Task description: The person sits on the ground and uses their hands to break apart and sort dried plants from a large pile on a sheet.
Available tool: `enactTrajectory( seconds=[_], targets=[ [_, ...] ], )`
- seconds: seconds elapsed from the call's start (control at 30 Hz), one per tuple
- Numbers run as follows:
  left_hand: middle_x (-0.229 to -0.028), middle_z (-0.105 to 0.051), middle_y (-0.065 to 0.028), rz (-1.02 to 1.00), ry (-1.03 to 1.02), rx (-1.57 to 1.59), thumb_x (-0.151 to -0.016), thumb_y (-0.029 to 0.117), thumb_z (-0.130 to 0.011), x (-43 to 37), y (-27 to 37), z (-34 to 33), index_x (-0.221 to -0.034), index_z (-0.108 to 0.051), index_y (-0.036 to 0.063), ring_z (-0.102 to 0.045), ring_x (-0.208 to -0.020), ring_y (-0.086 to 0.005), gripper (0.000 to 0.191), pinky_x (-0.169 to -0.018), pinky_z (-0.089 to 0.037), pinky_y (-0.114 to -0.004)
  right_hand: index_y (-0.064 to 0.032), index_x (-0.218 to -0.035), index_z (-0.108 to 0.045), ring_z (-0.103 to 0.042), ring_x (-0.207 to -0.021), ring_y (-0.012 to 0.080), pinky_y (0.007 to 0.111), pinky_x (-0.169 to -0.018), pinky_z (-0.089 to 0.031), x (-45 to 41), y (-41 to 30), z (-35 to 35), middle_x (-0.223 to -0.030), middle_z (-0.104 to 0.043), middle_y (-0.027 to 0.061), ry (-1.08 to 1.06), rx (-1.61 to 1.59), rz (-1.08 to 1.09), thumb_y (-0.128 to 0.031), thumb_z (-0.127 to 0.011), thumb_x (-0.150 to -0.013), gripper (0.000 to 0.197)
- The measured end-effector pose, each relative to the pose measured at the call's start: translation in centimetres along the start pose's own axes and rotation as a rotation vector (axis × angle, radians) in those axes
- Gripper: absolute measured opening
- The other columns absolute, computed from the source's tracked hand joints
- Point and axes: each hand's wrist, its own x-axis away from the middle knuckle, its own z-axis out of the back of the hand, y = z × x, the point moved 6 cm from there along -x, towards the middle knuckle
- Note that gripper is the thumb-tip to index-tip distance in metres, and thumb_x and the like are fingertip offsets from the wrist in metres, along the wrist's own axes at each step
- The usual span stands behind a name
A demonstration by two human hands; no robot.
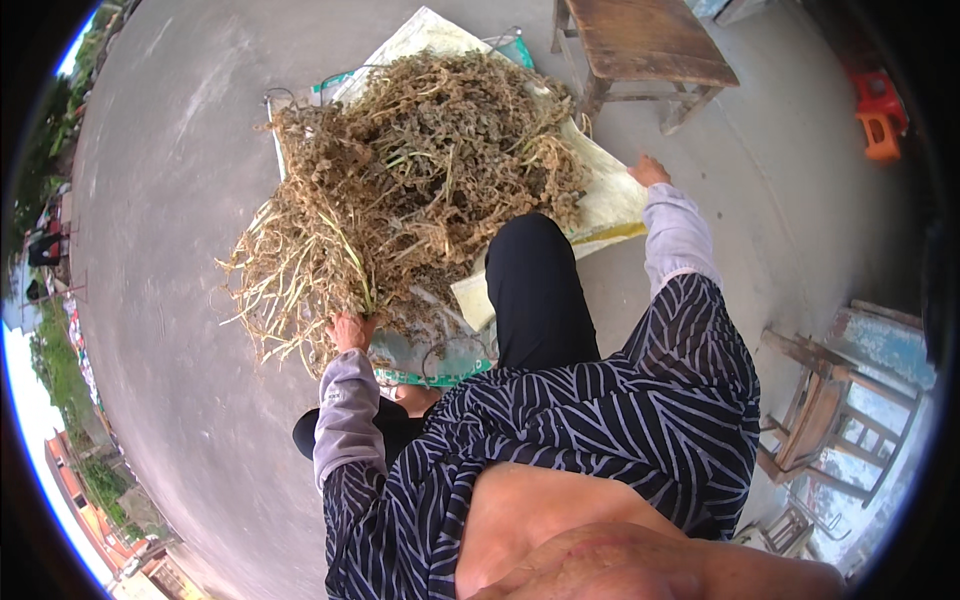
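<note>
A large heap of dried, brown plant stalks [442,150] lies on flattened woven plastic sacks [611,180] on the floor in front of me. My left hand [351,332] is at the near left edge of the heap, against the pale stems; its fingers are partly hidden among them, so I cannot tell how firmly they hold. To the right, my right hand [650,171] grips the outer edge of the pale sack. My knee stands between my hands, close to the heap. A green printed sack edge [450,373] lies below the stalks.
A wooden stool [652,45] stands beyond the sacks at the upper right. Red and orange plastic stools [879,112] are at the far right. A wooden chair [817,420] stands at the lower right. Grey concrete floor [165,225] extends to the left.
</note>
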Motion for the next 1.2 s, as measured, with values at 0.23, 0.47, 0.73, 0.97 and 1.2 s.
enactTrajectory(
  seconds=[0.23,0.47,0.73,0.97,1.2],
  targets=[
    [-0.075,-0.062,-0.0189,0.065,0.190,0.188,-0.071,0.047,-0.065,1.9,-4.9,1.2,-0.073,-0.059,0.0014,-0.059,-0.072,-0.0378,0.047,-0.065,-0.044,-0.046,-0.0096,-0.113,-0.053,-0.049,-0.112,0.0333,0.052,-0.096,-0.034,3.0,-4.2,-2.7,-0.119,-0.055,0.0132,0.042,-0.031,0.018,-0.037,-0.056,-0.082,0.041],
    [-0.089,-0.063,-0.0178,0.172,-0.123,0.176,-0.070,0.047,-0.065,0.2,-4.5,1.5,-0.087,-0.061,0.0034,-0.058,-0.089,-0.0344,0.047,-0.083,-0.038,-0.045,-0.0094,-0.086,-0.059,-0.060,-0.068,0.0306,0.046,-0.071,-0.040,10.8,-16.9,0.0,-0.064,-0.060,0.0118,0.557,-0.030,0.730,-0.020,-0.037,-0.091,0.025],
    [-0.095,-0.063,-0.0179,0.207,-0.012,0.094,-0.069,0.047,-0.067,-1.3,-6.6,0.7,-0.094,-0.059,0.0052,-0.058,-0.091,-0.0360,0.050,-0.077,-0.043,-0.045,-0.0100,-0.067,-0.054,-0.055,-0.054,0.0210,0.040,-0.066,-0.040,16.1,-31.2,4.3,-0.052,-0.052,0.0073,0.434,0.055,1.133,-0.015,-0.041,-0.086,0.023],
    [-0.109,-0.059,-0.0102,0.257,-0.054,0.137,-0.073,0.046,-0.064,-3.0,-6.7,1.1,-0.104,-0.053,0.0109,-0.051,-0.107,-0.0323,0.049,-0.086,-0.037,-0.051,-0.0064,-0.058,-0.044,-0.043,-0.041,0.0149,0.033,-0.043,-0.040,17.4,-39.7,7.3,-0.046,-0.041,0.0074,0.513,0.031,1.366,-0.007,-0.041,-0.079,0.022],
    [-0.122,-0.050,-0.0093,0.196,-0.016,-0.079,-0.078,0.047,-0.059,-3.6,-1.9,5.1,-0.116,-0.051,0.0095,-0.042,-0.116,-0.0318,0.055,-0.095,-0.029,-0.056,-0.0075,-0.062,-0.050,-0.034,-0.040,0.0086,0.027,-0.034,-0.033,12.0,-40.7,9.5,-0.049,-0.037,-0.0005,0.473,0.045,1.036,-0.012,-0.043,-0.085,0.024]
  ],
)
